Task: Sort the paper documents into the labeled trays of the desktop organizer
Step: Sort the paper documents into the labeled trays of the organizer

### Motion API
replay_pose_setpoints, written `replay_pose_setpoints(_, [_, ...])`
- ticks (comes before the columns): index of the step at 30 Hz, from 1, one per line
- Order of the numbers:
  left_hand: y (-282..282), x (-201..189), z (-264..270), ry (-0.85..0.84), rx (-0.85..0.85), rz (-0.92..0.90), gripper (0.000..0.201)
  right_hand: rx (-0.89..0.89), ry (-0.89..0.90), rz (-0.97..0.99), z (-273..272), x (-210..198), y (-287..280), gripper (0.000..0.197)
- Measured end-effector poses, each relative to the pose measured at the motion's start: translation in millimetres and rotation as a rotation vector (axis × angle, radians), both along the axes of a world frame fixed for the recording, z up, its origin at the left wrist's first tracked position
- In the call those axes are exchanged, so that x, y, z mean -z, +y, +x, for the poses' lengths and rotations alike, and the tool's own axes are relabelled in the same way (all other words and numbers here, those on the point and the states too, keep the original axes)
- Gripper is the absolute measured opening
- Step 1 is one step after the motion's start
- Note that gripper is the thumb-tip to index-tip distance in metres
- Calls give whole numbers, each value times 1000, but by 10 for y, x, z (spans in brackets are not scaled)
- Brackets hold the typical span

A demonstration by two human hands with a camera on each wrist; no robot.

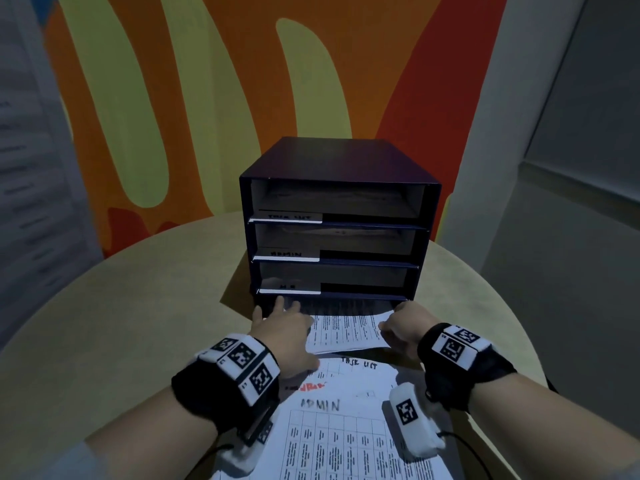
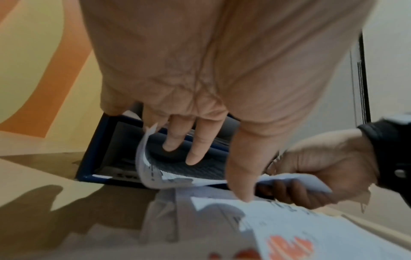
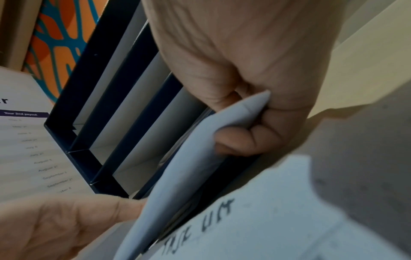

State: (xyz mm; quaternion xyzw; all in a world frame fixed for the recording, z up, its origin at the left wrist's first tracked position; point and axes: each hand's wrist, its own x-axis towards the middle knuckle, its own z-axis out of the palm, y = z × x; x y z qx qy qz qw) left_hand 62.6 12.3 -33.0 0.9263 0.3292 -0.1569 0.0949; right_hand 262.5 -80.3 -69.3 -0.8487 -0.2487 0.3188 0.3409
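**At the organizer's bottom tray: one sheet between both hands**

Just in front of the dark organizer [image 1: 341, 216] on the round bench [image 1: 104, 323], a printed sheet [image 1: 348, 332] spans the two hands. At its 3 o'clock edge the right hand [image 1: 403, 329] pinches it, fingers curled under. At 9 o'clock the left hand [image 1: 282, 327] lies with fingers straight on the curling edge, thumb touching the paper pile [image 1: 346, 420] at 6 o'clock, headed "ADMIN".

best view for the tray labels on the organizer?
Head view: the organizer faces the camera, and the TASK LIST label and ADMIN label read, the bottom one only faintly. Left wrist shows a blurred corner; right wrist shows tray edges, no labels.
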Motion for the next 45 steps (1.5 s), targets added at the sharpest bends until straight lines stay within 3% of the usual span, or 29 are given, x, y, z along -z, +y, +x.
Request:
replay_pose_setpoints(5, [-39,1,91,27,35,150,29,-1,53,-23,-56,-126,-49,33])
replay_pose_setpoints(8, [-50,25,119,-65,52,194,12,18,84,-53,-104,-187,-42,33])
replay_pose_setpoints(16, [-146,-124,86,-470,164,18,21,240,248,64,-97,-221,-118,30])
replay_pose_setpoints(21, [-77,-77,130,-444,201,166,19,187,308,74,-124,-258,-113,24])
replay_pose_setpoints(26, [-9,-46,178,-357,168,190,25,77,357,111,-157,-397,-230,22])
replay_pose_setpoints(30, [43,-87,244,-233,189,189,28,-26,165,40,-206,-537,-297,11])
replay_pose_setpoints(35, [126,14,313,-167,182,151,13,-343,-475,-159,-376,-634,-249,11])
replay_pose_setpoints(37, [138,71,361,-132,179,129,15,-461,-623,-188,-490,-623,-165,9])
replay_pose_setpoints(41, [150,225,460,-81,153,82,33,-656,-706,-343,-638,-460,43,27])
replay_pose_setpoints(45, [125,265,532,-85,123,82,46,-688,-709,-465,-616,-333,199,36])
